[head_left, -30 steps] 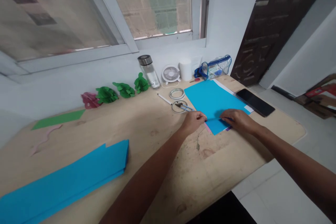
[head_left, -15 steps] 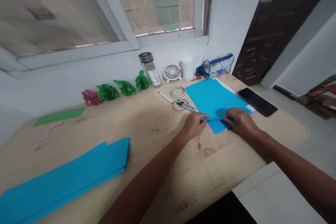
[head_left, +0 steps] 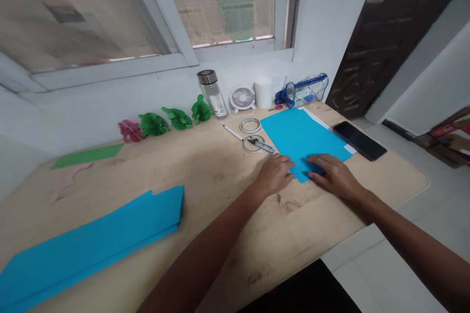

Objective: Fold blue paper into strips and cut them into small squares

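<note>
A blue sheet of paper [head_left: 301, 132] lies flat on top of other sheets at the right of the table. My left hand [head_left: 276, 173] rests at its near left corner, fingers loosely bent and apart, gripping nothing. On the near right part of the sheet is my right hand [head_left: 334, 175], open, with thumb and fingers spread. A white sheet [head_left: 318, 120] shows from beneath the blue one along its far right edge. Thread snips [head_left: 261, 145] with a light blue handle lie left of the paper, over a roll of tape [head_left: 250, 149].
Folded blue paper [head_left: 95, 249] lies at the front left. Along the wall stand green paper shapes [head_left: 153, 124], a glass bottle [head_left: 213, 95], a small fan [head_left: 242, 98] and a clear pouch [head_left: 306, 92]. A phone [head_left: 360, 141] lies right of the sheets. A white pencil [head_left: 232, 132] lies near the tape.
My fingers have let go of the blue sheet's near edge, which was lifted and bent between both hands. The sheet now lies flat, and both hands have opened.
</note>
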Demonstrator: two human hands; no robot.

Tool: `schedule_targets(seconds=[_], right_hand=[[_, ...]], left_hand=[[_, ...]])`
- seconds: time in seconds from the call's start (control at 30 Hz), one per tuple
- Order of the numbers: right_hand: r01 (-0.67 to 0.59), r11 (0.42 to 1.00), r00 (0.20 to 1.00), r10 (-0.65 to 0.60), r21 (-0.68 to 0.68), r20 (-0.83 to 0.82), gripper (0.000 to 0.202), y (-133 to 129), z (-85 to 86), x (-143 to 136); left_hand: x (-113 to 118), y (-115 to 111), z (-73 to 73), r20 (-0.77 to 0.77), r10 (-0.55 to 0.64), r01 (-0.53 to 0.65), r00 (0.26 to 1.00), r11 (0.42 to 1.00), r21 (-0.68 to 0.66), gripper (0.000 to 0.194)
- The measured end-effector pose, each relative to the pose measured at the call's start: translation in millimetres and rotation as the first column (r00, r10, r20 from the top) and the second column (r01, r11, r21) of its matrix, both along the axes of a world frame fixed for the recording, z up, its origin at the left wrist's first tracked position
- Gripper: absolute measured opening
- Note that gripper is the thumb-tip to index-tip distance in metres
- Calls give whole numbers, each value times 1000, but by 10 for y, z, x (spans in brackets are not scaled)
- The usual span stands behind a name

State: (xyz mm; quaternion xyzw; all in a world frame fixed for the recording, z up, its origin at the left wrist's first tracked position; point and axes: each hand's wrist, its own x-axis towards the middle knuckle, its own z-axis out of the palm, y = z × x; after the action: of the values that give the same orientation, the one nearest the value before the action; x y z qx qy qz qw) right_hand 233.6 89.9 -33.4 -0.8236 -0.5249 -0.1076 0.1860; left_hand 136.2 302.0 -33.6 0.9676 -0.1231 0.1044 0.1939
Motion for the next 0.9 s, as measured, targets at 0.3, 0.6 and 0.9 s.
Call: schedule_targets(seconds=[0.3, 0.6, 0.9], right_hand=[[-79, 982, 994, 91, -174, 59, 30, 111, 112, 11], [-112, 967, 988, 132, -230, 74, 28, 145, 154, 22], [-131, 955, 978, 168, -265, 123, 26, 147, 157, 5]], left_hand=[[144, 95, 122, -34, -221, 222, 975, 937, 270, 7], [237, 170, 150, -78, -362, 364, 929, 852, 376, 6], [244, 142, 195, -88, -360, 364, 929, 840, 401, 7]])
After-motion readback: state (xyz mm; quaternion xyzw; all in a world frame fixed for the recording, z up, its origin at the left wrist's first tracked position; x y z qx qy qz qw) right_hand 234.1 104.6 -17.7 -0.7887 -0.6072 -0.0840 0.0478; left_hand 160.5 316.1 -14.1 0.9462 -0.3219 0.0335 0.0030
